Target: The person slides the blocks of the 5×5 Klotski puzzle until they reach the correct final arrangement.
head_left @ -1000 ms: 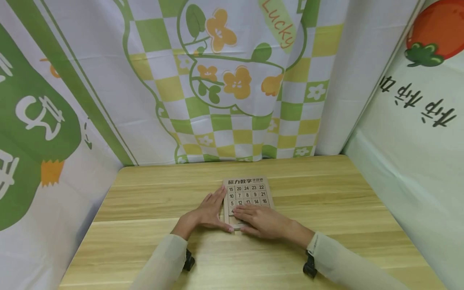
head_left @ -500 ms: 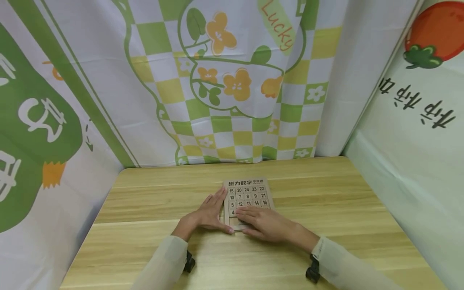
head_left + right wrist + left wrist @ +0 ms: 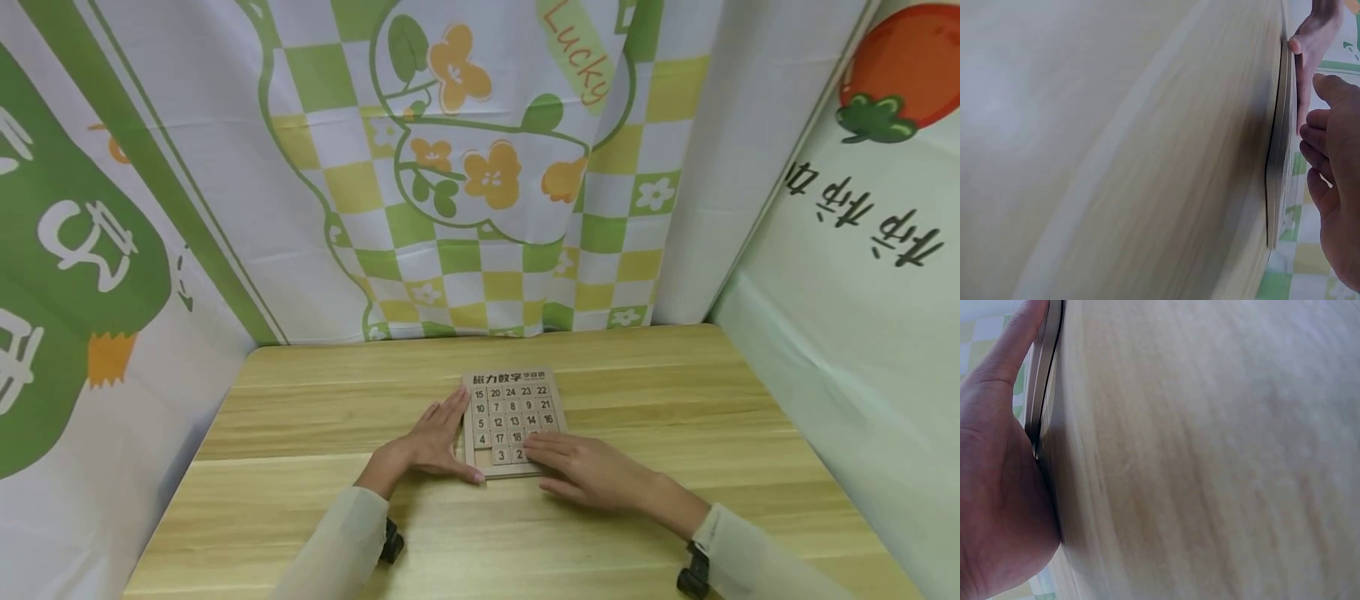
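Observation:
A wooden number sliding puzzle (image 3: pixel 513 377) lies flat on the table, with rows of square numbered tiles. Its lower-left slot (image 3: pixel 482 461) is bare, beside tile 3 (image 3: pixel 501 456). My left hand (image 3: pixel 431 442) rests against the puzzle's left side, fingers extended along the edge and thumb at the near-left corner. Outstretched fingers of my right hand (image 3: pixel 596 473) lie on the lower-right tiles and cover several of them. In the right wrist view, the puzzle's edge (image 3: pixel 1277 162) runs beside the right hand (image 3: pixel 1342 156). The left wrist view shows my left palm (image 3: pixel 1004 487) at the frame.
The puzzle sits mid-table on a light wood-grain tabletop (image 3: pixel 315 400). Behind it hangs a green, yellow and white checked curtain (image 3: pixel 480 283). Printed cloths flank the table on the left (image 3: pixel 180 367) and right (image 3: pixel 825 350). Each wrist carries a black camera (image 3: pixel 392 542).
My right hand has slid to the right over the lower tiles, uncovering tiles 17, 18, 3 and 2 and the bare lower-left slot. The left hand stays in place.

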`<state>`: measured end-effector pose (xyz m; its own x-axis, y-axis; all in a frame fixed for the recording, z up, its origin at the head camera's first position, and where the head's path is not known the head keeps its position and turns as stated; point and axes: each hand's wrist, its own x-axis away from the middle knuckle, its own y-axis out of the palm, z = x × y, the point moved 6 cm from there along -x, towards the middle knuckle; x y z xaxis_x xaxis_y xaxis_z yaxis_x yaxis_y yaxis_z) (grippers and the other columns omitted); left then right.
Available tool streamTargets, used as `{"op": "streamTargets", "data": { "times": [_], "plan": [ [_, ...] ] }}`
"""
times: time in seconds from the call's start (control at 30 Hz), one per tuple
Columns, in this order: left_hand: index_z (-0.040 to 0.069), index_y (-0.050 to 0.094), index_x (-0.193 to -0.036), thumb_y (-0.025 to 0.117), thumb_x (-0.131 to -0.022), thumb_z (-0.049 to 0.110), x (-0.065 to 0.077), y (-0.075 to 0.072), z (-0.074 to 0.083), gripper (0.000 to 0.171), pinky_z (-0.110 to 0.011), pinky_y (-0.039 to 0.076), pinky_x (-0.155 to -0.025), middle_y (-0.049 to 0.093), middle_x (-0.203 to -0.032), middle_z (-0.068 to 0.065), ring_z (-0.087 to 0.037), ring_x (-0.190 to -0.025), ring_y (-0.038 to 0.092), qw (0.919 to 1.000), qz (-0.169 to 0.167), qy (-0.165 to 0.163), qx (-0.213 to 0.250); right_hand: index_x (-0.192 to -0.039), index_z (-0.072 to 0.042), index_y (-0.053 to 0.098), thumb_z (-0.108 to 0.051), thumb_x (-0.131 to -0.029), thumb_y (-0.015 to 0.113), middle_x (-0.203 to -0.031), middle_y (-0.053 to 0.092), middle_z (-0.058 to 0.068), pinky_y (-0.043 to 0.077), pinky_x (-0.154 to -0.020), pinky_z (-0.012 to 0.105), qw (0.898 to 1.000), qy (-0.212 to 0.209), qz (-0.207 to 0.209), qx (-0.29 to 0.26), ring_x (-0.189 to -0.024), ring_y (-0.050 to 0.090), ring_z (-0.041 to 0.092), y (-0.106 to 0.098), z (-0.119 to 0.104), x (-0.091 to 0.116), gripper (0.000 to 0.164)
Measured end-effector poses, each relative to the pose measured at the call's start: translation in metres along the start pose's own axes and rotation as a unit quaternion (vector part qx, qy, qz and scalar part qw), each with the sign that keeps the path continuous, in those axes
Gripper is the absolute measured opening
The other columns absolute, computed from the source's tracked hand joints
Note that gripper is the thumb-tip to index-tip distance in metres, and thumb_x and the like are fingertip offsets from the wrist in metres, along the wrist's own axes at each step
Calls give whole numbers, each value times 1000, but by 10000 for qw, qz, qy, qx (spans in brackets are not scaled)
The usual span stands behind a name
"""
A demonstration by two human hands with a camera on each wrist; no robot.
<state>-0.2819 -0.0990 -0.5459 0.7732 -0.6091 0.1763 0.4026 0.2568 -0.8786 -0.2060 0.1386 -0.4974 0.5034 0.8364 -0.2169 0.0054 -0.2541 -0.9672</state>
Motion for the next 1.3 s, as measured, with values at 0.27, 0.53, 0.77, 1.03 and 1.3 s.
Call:
{"op": "streamTargets", "data": {
  "times": [0.27, 0.53, 0.77, 1.03, 1.3],
  "plan": [
    [-1, -2, -168, 80, -72, 81, -2, 2, -4, 150, -61, 4, -131, -7, -176, -23, -38, -164, 0, 9989, 81, 242, 395, -146, -2, 62, -31, -101, 71, -151, 61, 15, 51, -111, 53, 9998, 42, 61, 158, -137, 60, 35, -7, 10, 25, 54],
    [2, -3, -169, 79, -72, 83, -4, 6, -9, 151, -59, 4, -131, -8, -176, -21, -35, -164, -1, 9992, 142, 295, 240, -145, -2, 63, -31, -101, 72, -150, 62, 14, 52, -110, 54, 9997, -32, 80, 237, -136, 61, 35, -8, 14, 41, 53],
    [2, -5, -169, 79, -72, 81, -2, 3, -8, 151, -57, 3, -132, -10, -176, -19, -32, -165, -3, 9996, 61, 150, 233, -145, -3, 63, -31, -102, 70, -150, 62, 13, 52, -111, 53, 9997, -57, 90, 220, -136, 61, 34, -7, 15, 39, 51],
    [5, -4, -170, 75, -69, 88, -4, 10, -18, 152, -61, 3, -131, -6, -177, -21, -35, -164, 0, 9985, 292, 324, 327, -147, -4, 61, -32, -103, 70, -151, 62, 13, 53, -110, 51, 9997, -113, 197, 85, -138, 60, 31, 1, 5, 25, 53],
    [2, -4, -169, 77, -69, 86, -4, 7, -10, 153, -61, 2, -131, -8, -176, -22, -35, -164, -2, 9984, 133, 331, 449, -144, -5, 64, -33, -105, 66, -149, 63, 12, 51, -112, 50, 10000, 66, 55, 21, -136, 62, 32, 5, 5, 18, 48]
  ]
}}
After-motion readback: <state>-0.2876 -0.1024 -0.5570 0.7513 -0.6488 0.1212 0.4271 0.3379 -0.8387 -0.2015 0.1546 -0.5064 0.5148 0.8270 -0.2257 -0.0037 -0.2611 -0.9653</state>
